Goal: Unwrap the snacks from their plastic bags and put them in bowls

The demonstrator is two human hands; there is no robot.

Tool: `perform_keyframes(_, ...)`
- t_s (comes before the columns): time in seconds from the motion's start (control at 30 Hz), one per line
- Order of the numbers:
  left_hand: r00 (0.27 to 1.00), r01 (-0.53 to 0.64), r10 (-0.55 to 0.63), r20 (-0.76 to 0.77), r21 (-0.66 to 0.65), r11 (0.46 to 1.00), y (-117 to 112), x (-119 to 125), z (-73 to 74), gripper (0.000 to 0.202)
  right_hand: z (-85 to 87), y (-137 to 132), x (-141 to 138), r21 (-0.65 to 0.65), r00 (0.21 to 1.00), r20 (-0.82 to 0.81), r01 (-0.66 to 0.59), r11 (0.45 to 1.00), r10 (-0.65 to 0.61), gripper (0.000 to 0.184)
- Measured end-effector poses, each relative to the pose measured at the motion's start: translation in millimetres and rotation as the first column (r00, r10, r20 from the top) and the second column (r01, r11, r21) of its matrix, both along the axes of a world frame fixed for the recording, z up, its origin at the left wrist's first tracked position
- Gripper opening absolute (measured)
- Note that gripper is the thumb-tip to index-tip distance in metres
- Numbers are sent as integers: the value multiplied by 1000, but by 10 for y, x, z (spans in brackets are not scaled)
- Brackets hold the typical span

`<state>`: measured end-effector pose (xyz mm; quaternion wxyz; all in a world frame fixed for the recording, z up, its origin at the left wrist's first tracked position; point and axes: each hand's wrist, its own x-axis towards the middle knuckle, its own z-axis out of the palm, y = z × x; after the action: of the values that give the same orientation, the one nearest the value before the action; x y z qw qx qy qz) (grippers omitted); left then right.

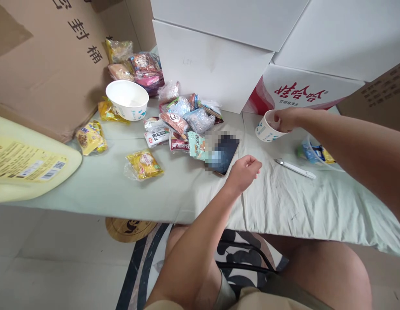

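My right hand [286, 119] grips the right rim of a white paper bowl [265, 130] with blue prints; some fingers reach inside it and are hidden. The bowl leans a little on the cloth. My left hand [243, 173] hovers in a loose fist beside a dark phone [228, 150], and nothing shows between its fingers. Left of the phone lies a heap of wrapped snacks [200, 119], with a mint-green packet [196, 145] at its near edge. A white stick-shaped tool with a metal end [297, 168] rests on the cloth below the bowl.
A second paper bowl [127, 101] stands among snack packets at the left. One yellow packet [145, 165] lies alone. White boxes [206, 64] wall off the back. A yellow jug [32, 163] is at far left, a clear tub [316, 153] under my right forearm.
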<state>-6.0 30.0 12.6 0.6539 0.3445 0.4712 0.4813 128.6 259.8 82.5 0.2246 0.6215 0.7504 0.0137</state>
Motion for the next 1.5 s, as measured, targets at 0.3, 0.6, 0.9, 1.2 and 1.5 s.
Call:
perform_keyframes(0.3, 1000, 7, -7, -31, -3, 1000, 14, 31, -11, 11, 415, -464, -672, 322, 948, -292, -30, 946, 129, 32)
perform_keyframes(0.6, 1000, -7, 7, 3, -35, 999, -22, -24, 53, 10, -519, -361, -1342, 33, 777, -544, -356, 934, 316, 48)
perform_keyframes(0.9, 1000, 12, -12, 19, -35, 999, -56, -31, 98, 9, -648, -347, -1347, 189, 761, -583, -213, 959, 284, 67)
perform_keyframes(1.2, 1000, 18, -19, -21, -20, 1000, -54, -11, 66, 12, -745, -337, -1373, 158, 749, -560, -324, 933, 354, 57)
perform_keyframes(1.5, 1000, 19, -19, -19, -10, 1000, -46, 9, 34, 12, -730, -325, -1388, 212, 748, -582, -239, 948, 319, 48)
